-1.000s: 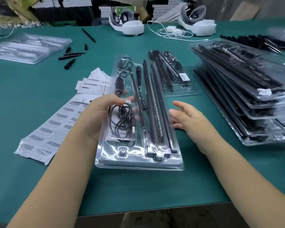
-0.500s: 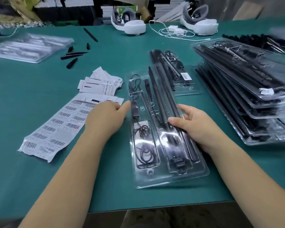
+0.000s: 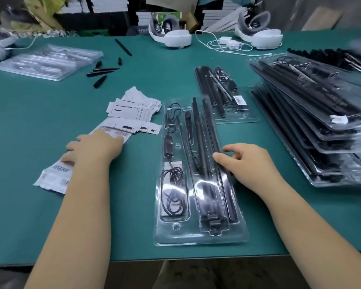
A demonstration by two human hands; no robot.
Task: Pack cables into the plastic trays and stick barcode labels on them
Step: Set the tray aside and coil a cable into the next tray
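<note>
The left hand (image 3: 94, 148) is now lying palm-down on the strip of barcode labels (image 3: 56, 176) at the left, fingers spread and fairly straight, pressing on the sheet; half a second ago it was sitting just beside the left edge of the clear plastic tray (image 3: 198, 236), so it is moving leftward and away from the tray. The right hand (image 3: 248, 161) is resting on the right side of that tray, its fingers loosely extended and touching the long black rods (image 3: 208, 147) under the clear cover, much as it was before, gripping nothing. The tray is lying flat on the green table (image 3: 40, 113) between the two forearms, near the front edge; a second ago it was being held up at a tilt by both hands. In its left pocket a coiled black cable (image 3: 173, 190) is sitting, with an inline box and thinner cable running toward the far end.

Just beyond the left hand, a loose pile of white paper slips (image 3: 133, 109) is fanning out. Farther off, behind the tray, a second packed tray (image 3: 227, 97) is carrying a small barcode sticker. At the right a stack of packed trays (image 3: 313, 126) is leaning in steps. Far left, empty clear trays (image 3: 48, 61) are piled, with small black pointed parts (image 3: 102, 74) near them. Two white headsets (image 3: 171, 34) and a white charger cable (image 3: 223, 41) are lying along the far edge
</note>
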